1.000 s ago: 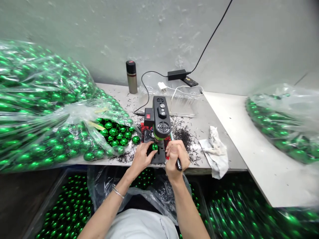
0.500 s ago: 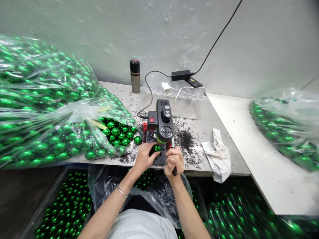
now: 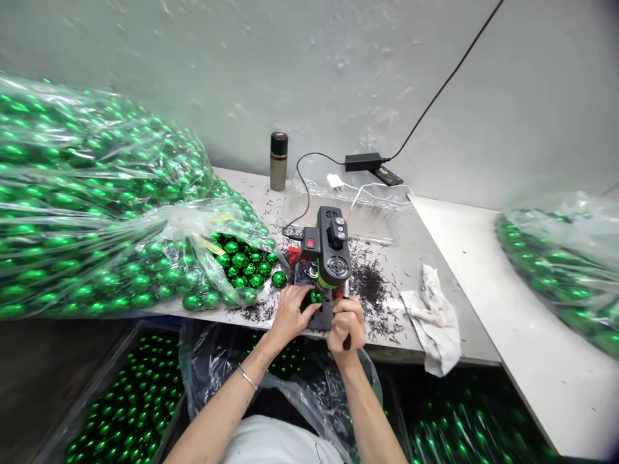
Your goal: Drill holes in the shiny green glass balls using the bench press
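My left hand [image 3: 289,317] is closed at the fingertips on a shiny green ball [image 3: 316,296], pinched between thumb and fingers. The ball sits beneath the head of a small black bench press [image 3: 333,243] with a red switch. At the press's right side, my right hand [image 3: 348,322] is wrapped round its black-ended lever handle [image 3: 347,343]. The press's dark base plate [image 3: 319,321] lies between both hands. Just left of the press, one loose green ball [image 3: 279,279] rests by the mouth of an open plastic bag [image 3: 184,222] full of such balls.
Black clippings [image 3: 370,283] are strewn around the press. A white cloth [image 3: 432,322] hangs over the table's front edge. Behind stand a bottle [image 3: 278,161] and a power adapter [image 3: 363,162]. Another bag of balls [image 3: 546,264] lies right; a plastic-lined container of balls [image 3: 130,393] is below.
The whole view has shifted slightly, so everything appears a little farther right and lower. Both hands keep nearly the same hold, on the ball and on the lever handle.
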A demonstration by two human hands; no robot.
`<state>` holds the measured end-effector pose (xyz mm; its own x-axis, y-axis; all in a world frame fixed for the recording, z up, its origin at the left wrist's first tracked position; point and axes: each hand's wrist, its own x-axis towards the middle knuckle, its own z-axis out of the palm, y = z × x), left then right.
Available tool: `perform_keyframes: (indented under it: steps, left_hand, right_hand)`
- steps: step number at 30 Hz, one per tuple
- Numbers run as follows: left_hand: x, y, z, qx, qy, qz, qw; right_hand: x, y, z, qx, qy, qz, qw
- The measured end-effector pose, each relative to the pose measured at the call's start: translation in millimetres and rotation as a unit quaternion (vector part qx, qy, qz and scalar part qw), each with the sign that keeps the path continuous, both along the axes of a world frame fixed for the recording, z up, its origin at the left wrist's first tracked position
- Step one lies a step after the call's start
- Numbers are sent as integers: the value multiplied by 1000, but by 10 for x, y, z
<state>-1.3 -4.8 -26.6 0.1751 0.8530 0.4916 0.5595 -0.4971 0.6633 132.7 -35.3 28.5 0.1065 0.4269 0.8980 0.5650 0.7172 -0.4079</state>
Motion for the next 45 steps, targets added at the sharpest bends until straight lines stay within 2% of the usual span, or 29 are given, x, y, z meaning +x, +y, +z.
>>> perform_keyframes:
  steps: [5,8,11,15,19,21,24,26,28,30,31,32,34,38,40,45]
  left_hand:
    - [-58,-157,56,-12,-26,-7,1000]
    - [-194,-352,111,8,0,-28,1000]
    - [-367,-385,174,30,55,4,998]
    - [-528,-64,263,24,154,115,981]
    - [-553,251,366,-42,235,100,966]
    - [-543,304,427,-80,189,84,975]
    - [-520,291,499,-174,-13,56,983]
    - [-492,257,510,-263,-183,26,947]
    - [-441,219,482,-339,-312,-1,888]
    - [-370,179,425,-379,-371,-13,847]
    - [-330,159,390,-385,-376,-13,843]
    - [-288,139,355,-382,-367,-14,848]
    - [-211,100,293,-357,-320,-16,877]
    - [-114,27,214,-272,-172,-5,947]
    - [-97,-4,194,-216,-98,2,972]
    - [-83,-47,165,-85,2,-21,996]
  right_hand:
    - [-39,-53,527,-76,83,6,994]
    - [-75,-61,708,-94,100,3,990]
    - [-115,-57,693,-83,114,-7,990]
    - [-137,-52,594,-79,121,-7,989]
    - [-116,-54,562,-70,104,-6,992]
    - [-105,-57,559,-71,95,-4,993]
    - [-105,-61,573,-70,91,0,993]
    - [-115,-59,606,-71,97,3,993]
    - [-127,-57,658,-75,106,6,991]
    - [-136,-55,719,-84,112,6,990]
    - [-138,-55,745,-88,112,5,990]
    - [-139,-55,767,-92,111,4,990]
    - [-137,-55,792,-98,107,0,989]
    - [-132,-56,774,-97,104,-6,990]
    - [-131,-56,756,-94,104,-2,990]
    - [-130,-75,723,-96,109,5,989]
